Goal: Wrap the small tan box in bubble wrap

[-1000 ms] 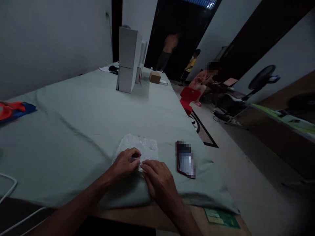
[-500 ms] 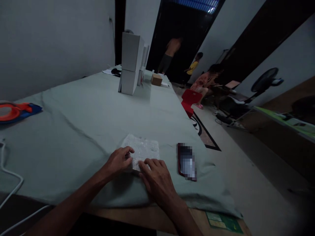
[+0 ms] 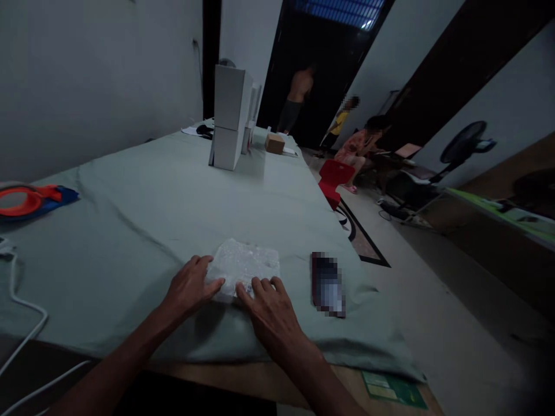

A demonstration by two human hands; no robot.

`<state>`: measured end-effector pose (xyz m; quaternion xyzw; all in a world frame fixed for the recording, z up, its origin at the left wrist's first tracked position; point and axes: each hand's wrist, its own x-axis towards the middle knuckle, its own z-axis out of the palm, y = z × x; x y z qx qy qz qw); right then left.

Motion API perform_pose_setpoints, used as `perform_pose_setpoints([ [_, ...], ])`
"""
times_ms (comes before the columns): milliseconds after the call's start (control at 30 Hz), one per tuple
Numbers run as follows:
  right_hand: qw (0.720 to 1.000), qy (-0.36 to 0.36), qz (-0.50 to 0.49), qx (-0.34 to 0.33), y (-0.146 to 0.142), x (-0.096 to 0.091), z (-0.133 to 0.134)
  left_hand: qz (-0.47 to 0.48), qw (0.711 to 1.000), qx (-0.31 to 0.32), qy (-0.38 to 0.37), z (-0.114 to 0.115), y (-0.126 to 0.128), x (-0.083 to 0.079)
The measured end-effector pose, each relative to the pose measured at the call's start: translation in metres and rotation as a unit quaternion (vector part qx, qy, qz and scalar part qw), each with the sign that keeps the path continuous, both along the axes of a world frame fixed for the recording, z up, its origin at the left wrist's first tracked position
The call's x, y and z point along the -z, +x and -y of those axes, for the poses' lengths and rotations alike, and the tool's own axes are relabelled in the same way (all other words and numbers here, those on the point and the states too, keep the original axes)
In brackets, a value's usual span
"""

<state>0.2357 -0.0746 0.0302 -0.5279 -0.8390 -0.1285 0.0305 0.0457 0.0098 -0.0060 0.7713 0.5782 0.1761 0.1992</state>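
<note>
A small clear plastic packet (image 3: pixel 247 264) lies flat on the pale green cloth of the table (image 3: pixel 173 196), near its front edge. My left hand (image 3: pixel 191 286) rests at the packet's near left corner, its fingers stretched out on the plastic. My right hand (image 3: pixel 271 309) lies at the near right edge with fingertips spread and pressing on it. Neither hand grips anything.
A red phone (image 3: pixel 327 283) lies just right of the packet. White boxes (image 3: pixel 232 115) stand stacked at the far end beside a small brown box (image 3: pixel 274 143). An orange and blue item (image 3: pixel 30 199) and a white cable (image 3: pixel 21 323) are at left. People, a red chair (image 3: pixel 336 176) and a fan (image 3: pixel 466 141) stand beyond.
My left hand has gone from a pinch on the packet's near edge to flat, stretched fingers and slid left. My right hand has spread and stayed at the near edge.
</note>
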Motion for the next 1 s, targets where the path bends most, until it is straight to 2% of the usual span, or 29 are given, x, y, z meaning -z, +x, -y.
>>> perform_pose_setpoints([
  [133, 1.000, 0.000, 0.013, -0.002, -0.002, -0.001, -0.002, -0.041, 0.996, -0.013, -0.076, 0.001, 0.002, -0.009],
  [267, 1.000, -0.009, 0.024, -0.010, -0.003, -0.003, -0.002, -0.028, 0.993, -0.009, -0.113, -0.005, 0.005, -0.010],
  [567, 1.000, -0.002, 0.012, -0.005, -0.003, 0.001, -0.001, 0.032, 0.994, 0.032, -0.096, -0.013, 0.012, 0.004],
  [800, 1.000, -0.014, 0.015, -0.001, -0.005, 0.000, 0.000, 0.073, 0.995, 0.006, -0.073, -0.010, 0.029, 0.006],
  [1000, 1.000, -0.001, 0.026, -0.011, -0.002, 0.002, 0.003, 0.157, 0.984, -0.004, -0.089, -0.010, 0.036, 0.006],
])
